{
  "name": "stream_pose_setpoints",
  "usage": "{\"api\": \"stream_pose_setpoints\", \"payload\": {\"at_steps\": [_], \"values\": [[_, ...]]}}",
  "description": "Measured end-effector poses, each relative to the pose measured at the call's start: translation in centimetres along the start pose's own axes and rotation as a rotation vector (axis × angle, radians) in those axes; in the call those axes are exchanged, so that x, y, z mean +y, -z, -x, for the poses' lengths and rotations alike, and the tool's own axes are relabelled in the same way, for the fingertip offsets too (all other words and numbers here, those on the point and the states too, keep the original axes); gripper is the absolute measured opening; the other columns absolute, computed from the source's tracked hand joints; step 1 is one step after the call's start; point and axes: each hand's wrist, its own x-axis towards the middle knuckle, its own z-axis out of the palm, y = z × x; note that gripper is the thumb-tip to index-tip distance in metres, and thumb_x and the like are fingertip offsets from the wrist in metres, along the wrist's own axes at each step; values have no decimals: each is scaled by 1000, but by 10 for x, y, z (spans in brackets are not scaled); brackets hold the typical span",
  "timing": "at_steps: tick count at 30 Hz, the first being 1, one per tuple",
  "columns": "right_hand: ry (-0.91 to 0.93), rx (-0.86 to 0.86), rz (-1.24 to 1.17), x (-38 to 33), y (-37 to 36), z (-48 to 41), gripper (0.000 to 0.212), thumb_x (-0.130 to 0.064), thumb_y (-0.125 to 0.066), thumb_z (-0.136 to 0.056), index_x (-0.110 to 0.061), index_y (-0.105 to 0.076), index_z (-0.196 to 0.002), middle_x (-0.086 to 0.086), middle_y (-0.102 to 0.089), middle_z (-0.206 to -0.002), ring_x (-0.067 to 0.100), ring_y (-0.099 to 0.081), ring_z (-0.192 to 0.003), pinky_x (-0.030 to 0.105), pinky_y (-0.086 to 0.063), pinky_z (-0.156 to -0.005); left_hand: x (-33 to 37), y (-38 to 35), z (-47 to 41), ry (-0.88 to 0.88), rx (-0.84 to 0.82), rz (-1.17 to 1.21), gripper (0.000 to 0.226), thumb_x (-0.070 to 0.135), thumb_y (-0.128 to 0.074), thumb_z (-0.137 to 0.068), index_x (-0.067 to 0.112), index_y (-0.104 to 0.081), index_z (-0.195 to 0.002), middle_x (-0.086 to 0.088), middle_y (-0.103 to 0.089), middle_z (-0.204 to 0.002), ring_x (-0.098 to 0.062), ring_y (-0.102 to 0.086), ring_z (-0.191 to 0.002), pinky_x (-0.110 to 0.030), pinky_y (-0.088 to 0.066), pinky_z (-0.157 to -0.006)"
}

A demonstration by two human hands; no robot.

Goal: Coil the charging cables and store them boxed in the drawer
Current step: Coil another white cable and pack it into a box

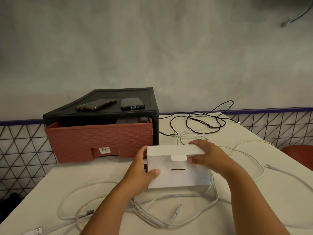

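Loose white cables [149, 216] sprawl uncoiled across the near bench [50, 184], one strand running close under the right edge of the white box [177, 173]. Both hands hold this box just above the bench: left hand [144, 175] grips its left end, thumb on the front face; right hand [208, 158] curls over the lid, thumb beside the tuck tab, which sits above its slot, not inserted. Black cables [203, 119] lie tangled further back. Behind the box, the red drawer [100, 141] stands partly pulled from its black frame [132, 92], dark items already inside; two phones [96, 104] [132, 103] rest on top. Likely hazards: the untucked lid springing open; a strand snagging and dragging as the box moves; too little drawer room; a sharp pull shifting the phones
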Motion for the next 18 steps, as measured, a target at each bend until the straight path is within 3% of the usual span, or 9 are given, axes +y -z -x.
{"api": "stream_pose_setpoints", "payload": {"at_steps": [2,5,9,13,18], "values": [[20,-69,68,-3,-2,1,54,-28,-83,-65,-32,-54,-110,-11,-59,-101,11,-56,-94,25,-47,-79,0,0,0,-16,-17,-18,81,19,-63,-88,39,-11,-146,13,-38,-137,-9,-51,-111,-26,-44,-93],[24,-100,93,-4,-4,2,69,-40,-86,-48,-32,-53,-109,-8,-59,-100,8,-56,-89,21,-46,-71,-1,0,-1,-26,-15,-39,75,20,-63,-88,36,-19,-146,10,-37,-142,-10,-52,-112,-30,-44,-97],[18,-137,127,1,-4,-2,90,-59,-81,-28,-36,-53,-110,-2,-57,-109,15,-57,-97,30,-49,-83,-3,-1,-2,-37,-18,-67,70,21,-64,-87,33,-25,-144,9,-37,-142,-12,-49,-117,-32,-41,-103],[19,-27,245,1,-9,-3,69,-51,-86,-46,-35,-52,-104,-1,-53,-107,15,-51,-92,21,-38,-65,-5,-3,-3,-44,-21,-82,75,21,-67,-85,31,-24,-145,9,-39,-141,-11,-48,-119,-32,-39,-104],[9,30,252,-2,-12,0,60,-45,-86,-54,-36,-50,-101,-2,-51,-104,15,-48,-93,24,-36,-66,-6,-2,-4,-43,-21,-71,81,19,-71,-82,31,-23,-145,10,-40,-140,-10,-48,-118,-28,-40,-102]]}}
